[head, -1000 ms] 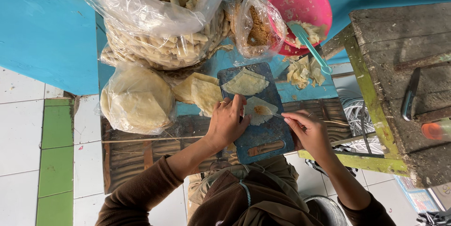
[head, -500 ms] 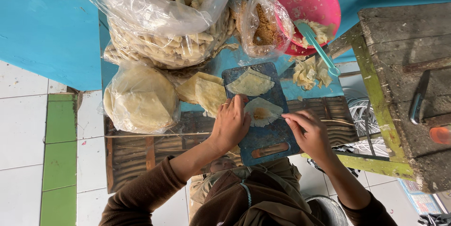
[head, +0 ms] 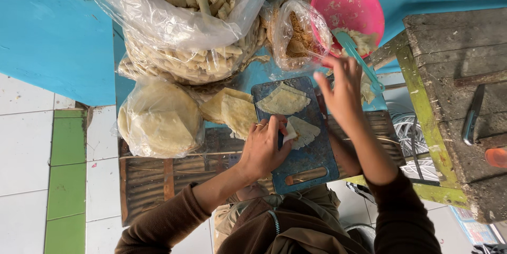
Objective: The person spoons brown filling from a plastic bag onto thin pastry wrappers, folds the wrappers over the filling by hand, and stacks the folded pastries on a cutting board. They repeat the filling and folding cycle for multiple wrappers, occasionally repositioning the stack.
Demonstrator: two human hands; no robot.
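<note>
My left hand [head: 262,147] is flat on the dark blue cutting board [head: 311,153], fingers pressing the near edge of a folded dough wrapper [head: 302,131]; nothing gripped, just pinned under the fingertips. A ring shows on one finger. A second wrapper [head: 284,101] lies just past that hand on the far end of the same board, folded flat, not touched. My right hand [head: 342,87] is up off the board, fingers loosely spread, reaching at the teal spoon [head: 359,59] whose handle slopes out of the pink bowl [head: 346,3]; fingertips are at the handle, but I can't tell if they have closed on it. Bowl sits just beyond that hand, with pale filling [head: 363,40] on its near side. Right beside the right hand's fingertips, toward my left hand's side, is a small clear bag of brown crumbs [head: 298,35]. Just outboard of my left hand lies a loose stack of flat wrappers [head: 232,109], touching the board's edge; further outboard is a bagged stack of round wrappers [head: 158,119]. Well beyond both hands sits a big clear bag of rolled pieces [head: 185,0], with another bagful [head: 195,61] under it. Board rests on a blue table [head: 248,77] and a slatted surface [head: 158,172] under my left wrist. Worn wooden bench [head: 454,95] stands outboard of my right arm.
</note>
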